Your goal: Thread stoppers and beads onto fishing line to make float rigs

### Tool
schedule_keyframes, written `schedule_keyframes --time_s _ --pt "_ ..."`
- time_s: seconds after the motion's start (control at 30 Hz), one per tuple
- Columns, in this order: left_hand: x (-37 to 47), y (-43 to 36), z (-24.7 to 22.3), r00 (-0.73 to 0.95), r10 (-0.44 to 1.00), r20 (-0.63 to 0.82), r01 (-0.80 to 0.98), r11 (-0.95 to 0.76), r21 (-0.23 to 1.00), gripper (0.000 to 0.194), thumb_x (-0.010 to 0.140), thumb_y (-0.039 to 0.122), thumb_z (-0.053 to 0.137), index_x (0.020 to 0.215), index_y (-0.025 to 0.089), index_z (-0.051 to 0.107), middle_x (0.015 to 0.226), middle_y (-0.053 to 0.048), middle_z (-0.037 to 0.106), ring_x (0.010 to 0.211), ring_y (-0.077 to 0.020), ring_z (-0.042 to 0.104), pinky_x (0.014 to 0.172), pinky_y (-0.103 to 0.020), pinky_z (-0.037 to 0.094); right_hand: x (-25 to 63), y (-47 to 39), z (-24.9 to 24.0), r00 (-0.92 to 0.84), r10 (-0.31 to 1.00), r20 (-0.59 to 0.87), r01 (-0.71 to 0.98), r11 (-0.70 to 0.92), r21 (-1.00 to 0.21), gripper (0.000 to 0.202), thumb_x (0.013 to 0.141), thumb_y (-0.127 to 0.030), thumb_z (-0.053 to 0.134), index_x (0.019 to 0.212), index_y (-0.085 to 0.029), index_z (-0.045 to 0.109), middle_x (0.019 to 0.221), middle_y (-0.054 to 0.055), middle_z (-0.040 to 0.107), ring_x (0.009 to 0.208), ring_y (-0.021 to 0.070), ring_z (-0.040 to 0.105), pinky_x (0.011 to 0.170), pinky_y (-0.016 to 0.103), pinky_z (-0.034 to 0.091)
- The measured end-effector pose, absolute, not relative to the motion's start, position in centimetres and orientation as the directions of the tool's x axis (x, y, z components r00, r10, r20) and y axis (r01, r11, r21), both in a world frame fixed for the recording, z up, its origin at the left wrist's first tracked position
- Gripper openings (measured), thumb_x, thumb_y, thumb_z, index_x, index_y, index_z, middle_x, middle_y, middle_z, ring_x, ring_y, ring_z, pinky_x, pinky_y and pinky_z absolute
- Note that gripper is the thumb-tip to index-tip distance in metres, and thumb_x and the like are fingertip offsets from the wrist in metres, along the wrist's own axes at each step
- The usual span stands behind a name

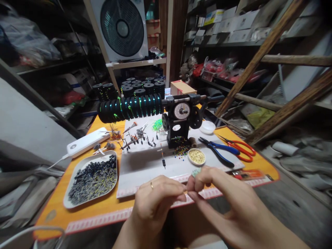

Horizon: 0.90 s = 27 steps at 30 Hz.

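At six o'clock, over the near edge of the surface [107,206], pinched closed with left hand [158,195] and right hand [218,190], apparently on something tiny, mostly hidden, long axis unreadable. Just past the right fingers, toward one, on to a pale green piece [196,172]; farther, to a dish [196,164] of gold-coloured bits [196,156], nearer the right hand. Toward eleven, to a black-tipped stem [163,161], aligned roughly twelve-to-six.
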State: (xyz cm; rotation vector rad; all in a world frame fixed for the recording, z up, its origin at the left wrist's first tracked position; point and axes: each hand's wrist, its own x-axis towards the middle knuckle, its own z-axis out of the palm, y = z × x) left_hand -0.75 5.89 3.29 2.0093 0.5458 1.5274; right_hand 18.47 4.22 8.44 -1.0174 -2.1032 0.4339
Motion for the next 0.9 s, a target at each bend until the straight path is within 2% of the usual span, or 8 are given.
schedule_keyframes --time_s 0.17,0.27,0.37,0.47,0.53,0.63,0.77,0.9 --pt "-0.3 5.7 2.8 0.189 0.686 0.703 -0.022 -0.713 0.701 0.020 0.091 0.004 0.060 0.102 0.018 0.067 0.083 -0.006 0.075 0.077 -0.0168 0.072 0.068 -0.026 0.059 18.1 3.9 8.8 -0.539 0.634 0.555 0.631 0.740 -0.232 0.020 0.089 -0.003 0.045 0.087 -0.020 0.054 0.071 0.003 0.060 0.064 0.0192 0.054 0.061 0.033 0.041" --pt "-0.1 5.6 2.8 0.151 0.708 0.690 0.000 -0.698 0.716 0.016 0.092 0.006 0.060 0.100 0.019 0.067 0.083 -0.006 0.074 0.075 -0.0166 0.072 0.067 -0.026 0.059 18.1 3.7 9.0 -0.569 0.618 0.543 0.649 0.742 -0.165 0.020 0.088 -0.003 0.044 0.089 -0.019 0.056 0.071 0.004 0.059 0.063 0.0197 0.053 0.060 0.033 0.040" --pt "-0.1 5.4 2.9 0.155 0.716 0.681 0.005 -0.690 0.724 0.016 0.093 0.007 0.058 0.101 0.019 0.065 0.085 -0.007 0.073 0.076 -0.0157 0.071 0.068 -0.025 0.058 18.2 3.7 9.1 -0.536 0.647 0.542 0.653 0.725 -0.219 0.019 0.089 -0.004 0.043 0.087 -0.020 0.054 0.072 0.003 0.059 0.064 0.0192 0.055 0.059 0.031 0.042" --pt "-0.2 5.2 3.2 0.242 0.701 0.671 0.044 -0.698 0.714 0.017 0.091 0.007 0.059 0.102 0.020 0.061 0.087 -0.007 0.072 0.079 -0.0158 0.070 0.072 -0.025 0.057 18.4 3.8 9.4 -0.482 0.716 0.505 0.629 0.684 -0.369 0.020 0.087 -0.003 0.044 0.085 -0.022 0.052 0.072 0.001 0.060 0.066 0.0162 0.059 0.059 0.027 0.047" --pt "-0.3 5.1 3.4 0.312 0.694 0.648 0.113 -0.705 0.700 0.026 0.089 0.010 0.064 0.112 0.019 0.057 0.090 -0.008 0.071 0.081 -0.0171 0.069 0.073 -0.028 0.058 18.6 4.0 9.6 -0.458 0.759 0.463 0.607 0.648 -0.461 0.021 0.084 -0.002 0.046 0.085 -0.023 0.051 0.075 -0.001 0.062 0.068 0.0133 0.062 0.060 0.022 0.049" --pt "-0.7 5.4 3.7 0.381 0.622 0.684 0.240 -0.781 0.576 0.041 0.088 0.010 0.065 0.126 0.019 0.051 0.088 -0.007 0.071 0.076 -0.0171 0.067 0.069 -0.029 0.058 18.6 4.3 9.9 -0.457 0.781 0.426 0.583 0.624 -0.520 0.022 0.081 -0.002 0.049 0.085 -0.023 0.051 0.076 -0.002 0.064 0.068 0.0117 0.064 0.060 0.020 0.051" --pt "-1.4 6.0 4.0 0.469 0.488 0.736 0.322 -0.871 0.372 0.037 0.091 0.004 0.058 0.126 0.016 0.059 0.087 -0.009 0.072 0.076 -0.0174 0.065 0.067 -0.031 0.057 18.6 4.7 10.1 -0.470 0.804 0.363 0.567 0.591 -0.574 0.022 0.082 -0.002 0.051 0.085 -0.024 0.051 0.075 -0.004 0.064 0.066 0.0116 0.063 0.059 0.022 0.050" --pt "-1.9 6.0 4.4 0.512 0.445 0.735 0.318 -0.893 0.319 0.027 0.095 0.007 0.052 0.119 0.011 0.065 0.090 -0.013 0.075 0.076 -0.0197 0.067 0.064 -0.032 0.056 18.7 4.9 10.0 -0.482 0.830 0.280 0.556 0.537 -0.634 0.022 0.084 -0.002 0.052 0.087 -0.024 0.052 0.080 -0.003 0.065 0.072 0.0124 0.065 0.064 0.023 0.051"
